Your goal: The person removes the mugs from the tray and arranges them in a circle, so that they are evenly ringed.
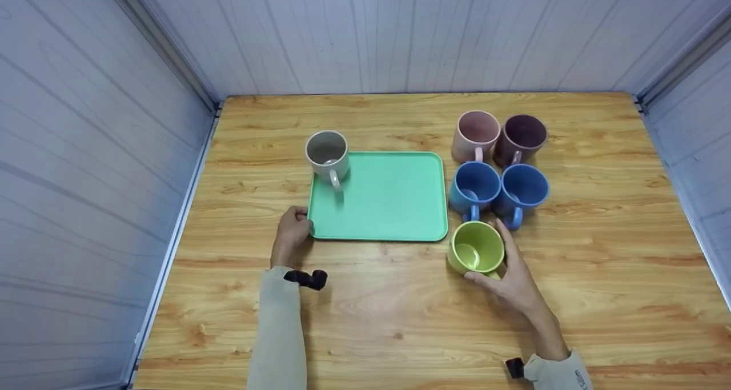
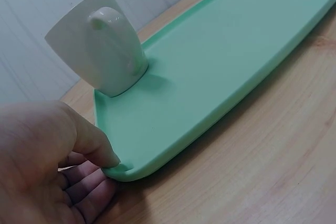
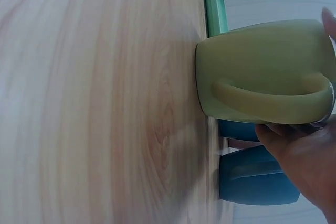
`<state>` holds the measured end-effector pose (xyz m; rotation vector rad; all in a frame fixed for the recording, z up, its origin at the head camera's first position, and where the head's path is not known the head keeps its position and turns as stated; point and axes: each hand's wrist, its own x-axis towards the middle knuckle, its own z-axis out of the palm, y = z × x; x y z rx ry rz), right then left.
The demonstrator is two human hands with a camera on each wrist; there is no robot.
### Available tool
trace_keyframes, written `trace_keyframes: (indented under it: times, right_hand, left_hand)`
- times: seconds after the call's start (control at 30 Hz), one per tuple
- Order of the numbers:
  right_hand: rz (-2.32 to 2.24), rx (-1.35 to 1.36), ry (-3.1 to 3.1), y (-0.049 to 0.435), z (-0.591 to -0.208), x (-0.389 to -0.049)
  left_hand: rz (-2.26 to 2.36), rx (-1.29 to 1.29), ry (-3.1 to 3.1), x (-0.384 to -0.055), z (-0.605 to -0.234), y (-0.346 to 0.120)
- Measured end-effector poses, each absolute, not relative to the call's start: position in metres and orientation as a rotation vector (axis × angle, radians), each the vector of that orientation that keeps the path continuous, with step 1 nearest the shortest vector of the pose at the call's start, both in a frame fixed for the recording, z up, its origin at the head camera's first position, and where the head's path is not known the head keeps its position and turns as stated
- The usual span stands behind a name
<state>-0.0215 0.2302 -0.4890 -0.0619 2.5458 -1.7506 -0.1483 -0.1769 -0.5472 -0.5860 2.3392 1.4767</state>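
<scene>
My left hand (image 1: 292,233) pinches the front left corner of a green tray (image 1: 394,198). In the left wrist view the thumb lies over the tray's rim, with the other fingers curled below it. A light grey mug (image 1: 327,153) stands upright at the tray's back left corner, handle toward me. To the right of the tray, my right hand (image 1: 518,284) grips a yellow-green mug (image 1: 477,248) by its sides, the thumb near the handle. The right wrist view shows the yellow-green mug (image 3: 257,64) from its handle side, its base at or just above the tabletop.
Behind the yellow-green mug stand two blue mugs (image 1: 475,184) side by side. Farther back are a pink mug (image 1: 469,144) and a dark purple mug (image 1: 522,141). The wooden table (image 1: 371,310) meets panel walls at the back and sides.
</scene>
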Motion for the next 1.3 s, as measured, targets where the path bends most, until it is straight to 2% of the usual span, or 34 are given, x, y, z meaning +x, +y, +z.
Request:
trace_keyframes:
  times: [0.6,1.3]
  right_hand:
    - [-1.877,-0.258,2.81,0.225,-0.456,-0.041]
    - [-1.8,-0.373,2.703,0.175,-0.42,-0.088]
  left_hand:
    - [1.494,-0.605,2.329,-0.15,-0.546,-0.177]
    - [1.444,-0.624,2.329,-0.151,-0.546,-0.177]
